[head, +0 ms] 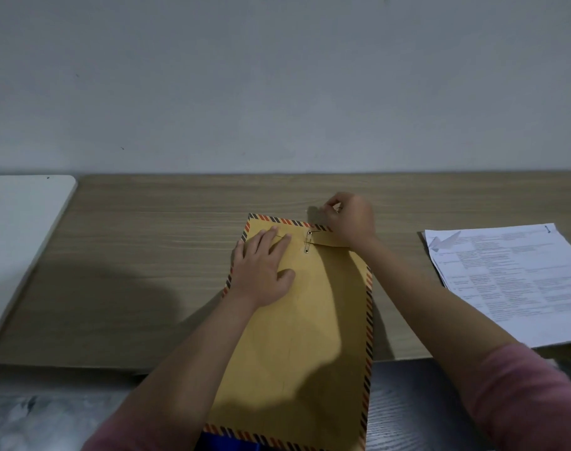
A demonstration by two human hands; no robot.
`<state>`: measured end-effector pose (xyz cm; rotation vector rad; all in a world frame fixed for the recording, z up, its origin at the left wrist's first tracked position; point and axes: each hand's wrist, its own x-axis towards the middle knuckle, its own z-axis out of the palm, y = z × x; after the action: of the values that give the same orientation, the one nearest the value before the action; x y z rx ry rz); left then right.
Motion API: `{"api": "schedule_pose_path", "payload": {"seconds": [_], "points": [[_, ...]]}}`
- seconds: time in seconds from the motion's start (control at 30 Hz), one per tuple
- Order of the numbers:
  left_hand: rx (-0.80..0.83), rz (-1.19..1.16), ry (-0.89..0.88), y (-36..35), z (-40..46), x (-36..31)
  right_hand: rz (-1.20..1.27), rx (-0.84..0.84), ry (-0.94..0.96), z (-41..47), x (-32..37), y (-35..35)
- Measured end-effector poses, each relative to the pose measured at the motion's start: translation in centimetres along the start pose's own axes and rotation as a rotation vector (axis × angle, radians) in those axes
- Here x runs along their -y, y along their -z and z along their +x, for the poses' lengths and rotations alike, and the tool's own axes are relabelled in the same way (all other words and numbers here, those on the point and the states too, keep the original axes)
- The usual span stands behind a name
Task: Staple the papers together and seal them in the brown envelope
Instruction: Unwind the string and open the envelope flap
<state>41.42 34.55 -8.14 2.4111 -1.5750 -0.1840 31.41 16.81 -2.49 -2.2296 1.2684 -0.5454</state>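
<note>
— Can you read anything here?

— No. The stack of printed papers (512,281) at the right of the wooden desk (154,242) carries rows of small type set out in columns, but it is too blurred to make out a word.

— And the brown envelope (297,336)?

— Only a striped border. No writing, label or number shows on it.

1. The left hand (263,271) presses flat on the brown envelope (305,327).
2. The right hand (351,219) pinches at the flap, at the envelope's 1 o'clock corner.
3. Printed papers (512,284) lie at 3 o'clock on the wooden table (141,242).
</note>
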Motion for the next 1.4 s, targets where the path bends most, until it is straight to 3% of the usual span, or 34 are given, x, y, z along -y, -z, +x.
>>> {"api": "schedule_pose_path", "payload": {"seconds": [0.37, 0.53, 0.67, 0.83, 0.93, 1.07, 1.27, 1.4], "points": [[0.020, 0.008, 0.008, -0.2, 0.1, 0.1, 0.206, -0.012, 0.311, -2.0, 1.6, -1.2], [0.027, 0.007, 0.011, -0.2, 0.1, -0.1, 0.321, -0.005, 0.259, -4.3, -0.4, -0.2], [0.025, 0.010, 0.008, 0.0, 0.1, -0.1, 0.398, 0.091, 0.182, -7.8, -1.7, 0.5], [0.048, -0.005, 0.019, 0.1, 0.2, -0.1, 0.324, 0.257, 0.152, -11.4, -2.7, 0.0], [0.056, -0.007, 0.023, 0.0, 0.2, -0.2, 0.293, 0.260, 0.114, -12.1, -3.0, -0.1], [0.075, 0.012, 0.027, 0.1, 0.3, -0.2, 0.310, 0.129, 0.023, -12.4, -3.3, 0.4], [0.100, 0.002, 0.036, 0.2, 0.2, -0.3, 0.245, -0.237, -0.147, -12.0, -4.7, 2.7], [0.111, 0.015, 0.014, 0.4, 0.2, -0.3, 0.207, -0.434, -0.146, -11.2, -4.7, 2.4]]}}
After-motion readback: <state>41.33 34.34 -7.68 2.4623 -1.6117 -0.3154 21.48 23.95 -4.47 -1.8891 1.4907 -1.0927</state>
